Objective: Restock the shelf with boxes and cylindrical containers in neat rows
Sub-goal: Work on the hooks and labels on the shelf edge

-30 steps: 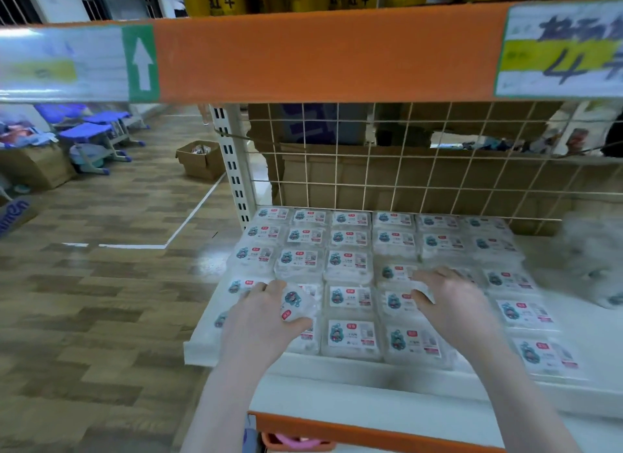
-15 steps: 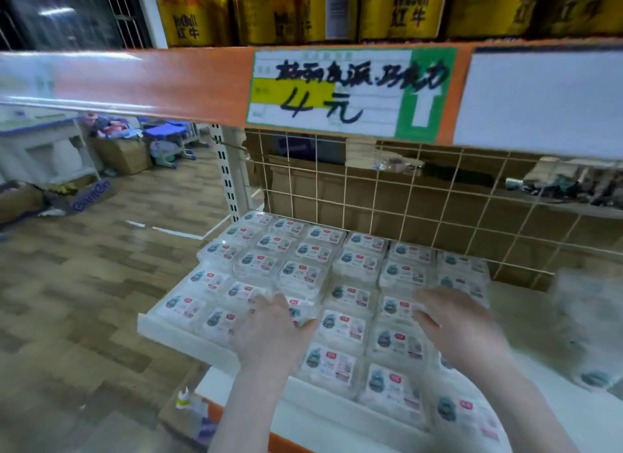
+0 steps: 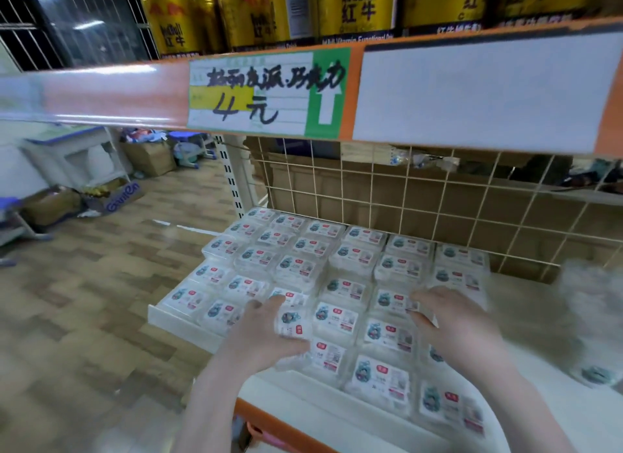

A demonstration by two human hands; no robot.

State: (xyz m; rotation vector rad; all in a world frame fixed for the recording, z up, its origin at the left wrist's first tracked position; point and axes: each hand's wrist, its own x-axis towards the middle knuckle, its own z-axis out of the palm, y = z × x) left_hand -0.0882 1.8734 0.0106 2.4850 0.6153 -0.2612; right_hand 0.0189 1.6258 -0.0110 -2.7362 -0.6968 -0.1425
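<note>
Rows of clear plastic boxes (image 3: 350, 257) with white labels cover the white shelf (image 3: 178, 319). My left hand (image 3: 259, 338) is at the front rows, fingers curled around one clear box (image 3: 292, 321) that sits tilted against its neighbours, thumb under its near edge. My right hand (image 3: 458, 328) lies flat over the boxes further right, fingers spread and fingertips touching a box (image 3: 392, 301); it holds nothing. On the shelf above stand gold cylindrical cans (image 3: 168, 17).
A wire grid (image 3: 438, 210) backs the shelf, with cardboard behind it. The orange upper shelf edge (image 3: 101, 91) with a price label (image 3: 256, 95) hangs close overhead. A blurred clear pack (image 3: 593, 321) lies at the right. Cardboard cartons (image 3: 148, 156) stand on the wooden floor at left.
The view has swung up and to the right, bringing the cans and price label into sight. Both hands stay on the front rows; the left still holds its box.
</note>
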